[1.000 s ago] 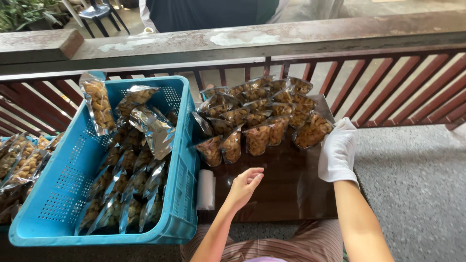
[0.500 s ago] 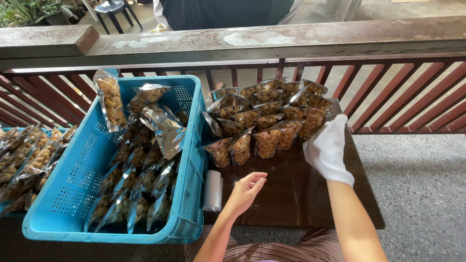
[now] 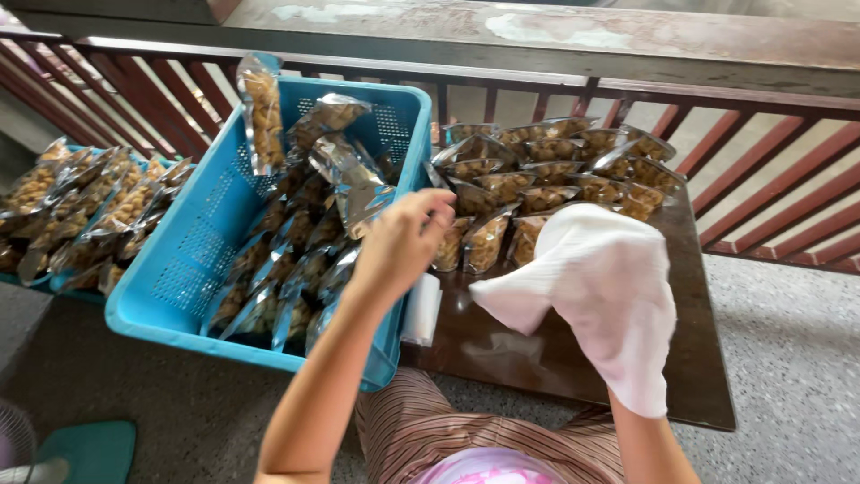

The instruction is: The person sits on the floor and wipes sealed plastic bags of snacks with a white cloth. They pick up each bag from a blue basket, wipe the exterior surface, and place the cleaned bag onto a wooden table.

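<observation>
Head view: 4 or so rows of clear snack bags (image 3: pixel 555 193) upright on a dark table (image 3: pixel 573 358), pressed against one another at the far edge by the railing (image 3: pixel 770 170). Over the front row, just beside the basket rim, left hand (image 3: pixel 403 242): bare, back turned to the camera, fingers curled down; cannot tell whether anything is pinched beneath. Above the table's near part, right hand (image 3: pixel 609 296): inside a loose white glove (image 3: pixel 618 260), spread, holding nothing, cloth fingertips drooping empty. Left of the table, touching it, blue basket (image 3: pixel 179 296) crammed with more bags, 1 tall bag (image 3: pixel 262 112) propped at its far corner. Between basket and table, a small white roll (image 3: pixel 421 309). Farther left, another heap of bags (image 3: pixel 72 206). Probably best handled by seating the glove down to the fingertips first, then lifting a front-row bag by its sealed top, straight up, so that neighbours stay standing.
</observation>
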